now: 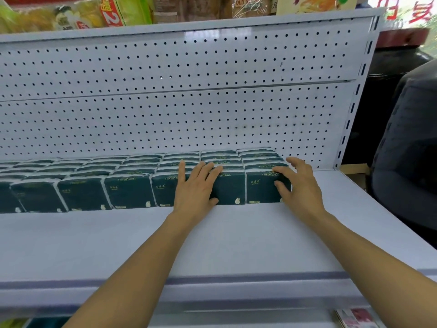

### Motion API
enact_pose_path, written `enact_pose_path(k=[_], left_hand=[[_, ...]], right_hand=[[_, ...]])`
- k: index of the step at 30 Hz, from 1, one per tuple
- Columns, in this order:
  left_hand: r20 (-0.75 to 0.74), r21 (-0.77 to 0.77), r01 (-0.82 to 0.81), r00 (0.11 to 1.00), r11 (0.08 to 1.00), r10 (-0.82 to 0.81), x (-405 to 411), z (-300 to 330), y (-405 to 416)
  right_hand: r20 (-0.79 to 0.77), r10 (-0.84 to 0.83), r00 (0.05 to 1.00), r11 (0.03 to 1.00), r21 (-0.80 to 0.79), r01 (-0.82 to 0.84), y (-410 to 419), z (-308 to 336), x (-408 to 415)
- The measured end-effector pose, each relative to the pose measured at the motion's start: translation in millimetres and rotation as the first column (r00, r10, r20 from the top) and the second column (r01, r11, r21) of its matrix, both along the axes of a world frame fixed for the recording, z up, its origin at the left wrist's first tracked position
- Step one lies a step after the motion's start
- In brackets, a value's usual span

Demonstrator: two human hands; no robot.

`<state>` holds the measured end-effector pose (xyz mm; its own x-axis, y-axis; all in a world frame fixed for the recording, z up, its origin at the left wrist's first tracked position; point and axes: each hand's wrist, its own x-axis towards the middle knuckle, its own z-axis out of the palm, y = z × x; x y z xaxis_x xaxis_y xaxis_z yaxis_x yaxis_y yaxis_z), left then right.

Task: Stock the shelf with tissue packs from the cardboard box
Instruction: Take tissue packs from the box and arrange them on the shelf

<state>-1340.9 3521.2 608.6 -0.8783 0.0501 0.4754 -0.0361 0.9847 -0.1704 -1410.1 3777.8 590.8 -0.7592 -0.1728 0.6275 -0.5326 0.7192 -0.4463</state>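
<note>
Several dark green tissue packs stand in rows along the back of the white shelf, against the pegboard. My left hand lies flat with straight fingers on the front and top of a front-row pack. My right hand is on the rightmost front pack, thumb on its front face and fingers spread over its right top corner. The cardboard box is not in view.
A white pegboard back panel rises behind the packs. Packaged goods sit on the shelf above. A dark rounded object stands right of the shelf's end. Bare shelf surface lies in front of the packs and to their right.
</note>
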Motion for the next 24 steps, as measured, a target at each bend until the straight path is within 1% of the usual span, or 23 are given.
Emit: enact_pose_path(k=[2, 4, 7, 10, 13, 16, 20, 24], left_hand=[[-0.051, 0.034, 0.007, 0.999, 0.999, -0.005, 6, 1, 2], [-0.129, 0.059, 0.020, 0.992, 0.998, -0.013, 15, 0, 2], [-0.270, 0.095, 0.055, 0.962, 0.994, -0.027, 38, -5, -1], [-0.339, 0.117, 0.088, 0.940, 0.989, -0.043, 75, -12, -5], [-0.352, 0.183, 0.057, 0.936, 0.982, 0.011, 122, -21, -15], [-0.327, 0.235, -0.055, 0.936, 0.971, 0.132, 176, -33, -36], [-0.276, 0.264, -0.217, 0.917, 0.940, 0.289, 255, -48, -80], [-0.228, 0.257, -0.353, 0.883, 0.900, 0.411, 338, -63, -133]], right_hand=[[-0.035, -0.033, 0.999, 0.999, 0.037, 0.034, -3, 2, 8], [-0.107, -0.031, 0.994, 0.997, 0.061, 0.038, -8, 4, 18], [-0.204, 0.023, 0.979, 0.997, 0.081, -0.007, -18, 7, 38], [-0.242, 0.108, 0.964, 0.992, 0.093, -0.087, -37, 7, 67], [-0.246, 0.197, 0.949, 0.979, 0.102, -0.177, -63, 2, 103], [-0.269, 0.307, 0.913, 0.951, 0.131, -0.281, -99, -3, 140], [-0.310, 0.470, 0.826, 0.882, 0.191, -0.430, -161, -17, 189], [-0.301, 0.620, 0.724, 0.784, 0.265, -0.561, -235, -32, 241]])
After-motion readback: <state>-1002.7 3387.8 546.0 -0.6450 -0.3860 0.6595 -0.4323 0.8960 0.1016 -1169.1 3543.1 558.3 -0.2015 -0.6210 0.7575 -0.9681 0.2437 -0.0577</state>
